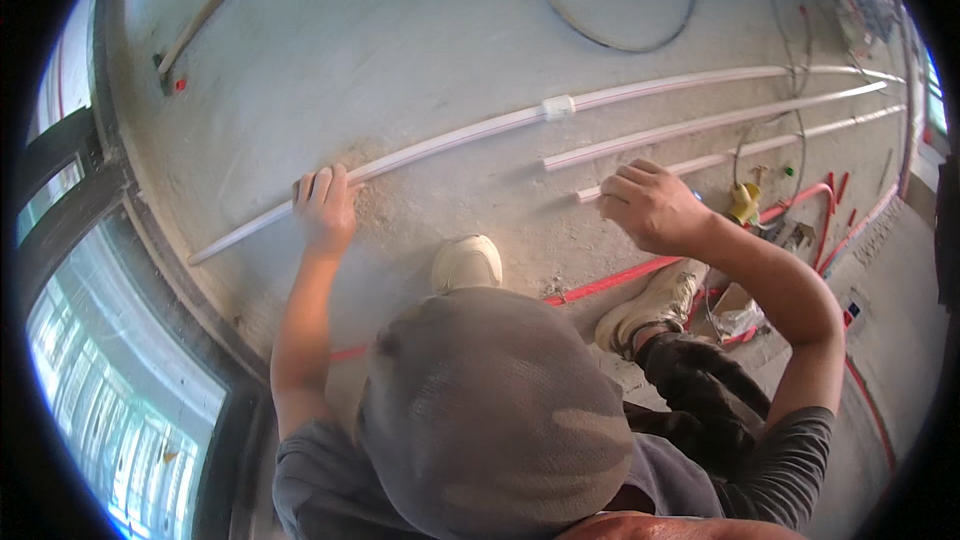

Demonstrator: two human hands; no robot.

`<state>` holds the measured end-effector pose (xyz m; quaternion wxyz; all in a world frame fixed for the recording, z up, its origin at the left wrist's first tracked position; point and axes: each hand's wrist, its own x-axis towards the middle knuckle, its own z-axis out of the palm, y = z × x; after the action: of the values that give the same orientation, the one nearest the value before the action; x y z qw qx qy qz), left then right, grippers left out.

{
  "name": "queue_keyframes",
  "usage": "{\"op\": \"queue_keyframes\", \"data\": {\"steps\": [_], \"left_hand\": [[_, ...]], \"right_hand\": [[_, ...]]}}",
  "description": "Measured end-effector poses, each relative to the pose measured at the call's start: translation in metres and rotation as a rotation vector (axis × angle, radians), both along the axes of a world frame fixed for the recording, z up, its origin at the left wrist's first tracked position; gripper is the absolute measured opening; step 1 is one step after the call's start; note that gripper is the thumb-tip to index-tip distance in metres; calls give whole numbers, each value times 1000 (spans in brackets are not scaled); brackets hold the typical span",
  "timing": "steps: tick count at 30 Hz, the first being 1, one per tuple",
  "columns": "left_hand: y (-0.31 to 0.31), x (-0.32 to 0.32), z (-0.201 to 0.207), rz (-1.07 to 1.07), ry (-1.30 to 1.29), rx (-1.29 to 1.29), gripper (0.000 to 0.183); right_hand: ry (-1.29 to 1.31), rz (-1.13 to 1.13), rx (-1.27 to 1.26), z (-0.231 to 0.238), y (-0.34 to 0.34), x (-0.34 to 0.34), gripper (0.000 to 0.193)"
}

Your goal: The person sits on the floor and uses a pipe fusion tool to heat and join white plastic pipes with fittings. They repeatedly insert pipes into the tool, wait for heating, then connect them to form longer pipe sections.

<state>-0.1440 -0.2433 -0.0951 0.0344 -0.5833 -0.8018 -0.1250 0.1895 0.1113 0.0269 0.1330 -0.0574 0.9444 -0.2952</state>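
A long white plastic pipe (pixel 450 138) with a thin red stripe lies across the concrete floor, a white coupling (pixel 558 107) along its length. My left hand (pixel 326 208) is closed over this pipe toward its left end, fingers curled across the top. To the right, my right hand (pixel 652 208) is raised with bent fingers drawn together; whatever it may hold is hidden. Just beyond it are the ends of two shorter white pipes (pixel 700 127), lying roughly parallel to the long one. The nearest pipe partly disappears behind my right hand.
Red pipes (pixel 625 278) run along the floor near my shoes. A yellow object (pixel 744 202), cables and small scraps lie at the right. A black hose (pixel 610 43) loops at the far side. A long-handled tool (pixel 215 5) lies far left, near a dark-framed window (pixel 110 330).
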Motion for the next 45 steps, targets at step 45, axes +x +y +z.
{"op": "queue_keyframes", "data": {"steps": [45], "left_hand": [[32,-9,34,438,-166,-603,34]], "right_hand": [[291,-222,24,-104,39,-61,34]]}}
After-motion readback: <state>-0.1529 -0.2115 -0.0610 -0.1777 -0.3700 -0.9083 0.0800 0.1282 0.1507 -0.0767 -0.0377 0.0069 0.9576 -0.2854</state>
